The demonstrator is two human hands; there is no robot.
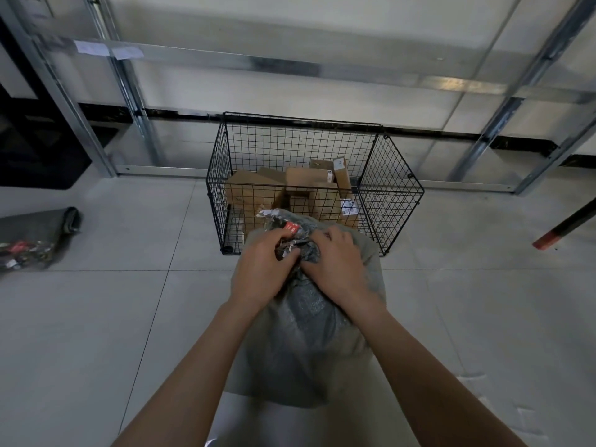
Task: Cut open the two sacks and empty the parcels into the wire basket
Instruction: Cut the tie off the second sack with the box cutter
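Both hands [303, 262] grip sack [306, 343] neck; wire basket [396, 195] rim just beyond.

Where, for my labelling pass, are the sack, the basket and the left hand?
sack [306, 343], head view, bulging grey body.
basket [387, 201], head view, right mesh wall.
left hand [261, 269], head view, back of the hand.

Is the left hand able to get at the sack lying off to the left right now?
Probably not yet: the left hand and right hand both grip the neck of the upright sack; the lying sack sits well off, though bare floor lies between.
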